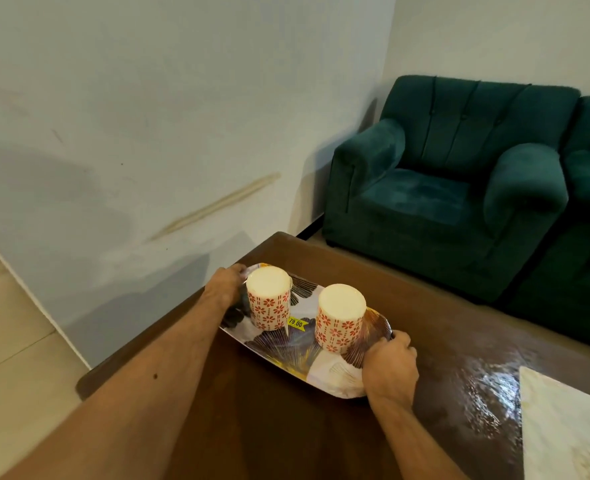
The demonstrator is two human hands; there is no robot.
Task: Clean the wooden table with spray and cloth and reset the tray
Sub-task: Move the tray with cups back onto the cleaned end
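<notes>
A patterned tray (pixel 286 351) with a yellow price sticker lies on the dark wooden table (pixel 259 427), near its far left corner. Two white cups with red flower print stand upside down on it, one to the left (pixel 268 299) and one to the right (pixel 340 318). My left hand (pixel 226 285) grips the tray's far left end. My right hand (pixel 389 368) grips its near right end, fingers curled over the rim. No spray bottle or cloth is in view.
A wet, shiny patch (pixel 484 389) covers the table to the right of the tray. A pale marbled slab (pixel 570 427) sits at the right edge. A green armchair (pixel 449 188) stands beyond the table, a wall (pixel 148 133) to the left.
</notes>
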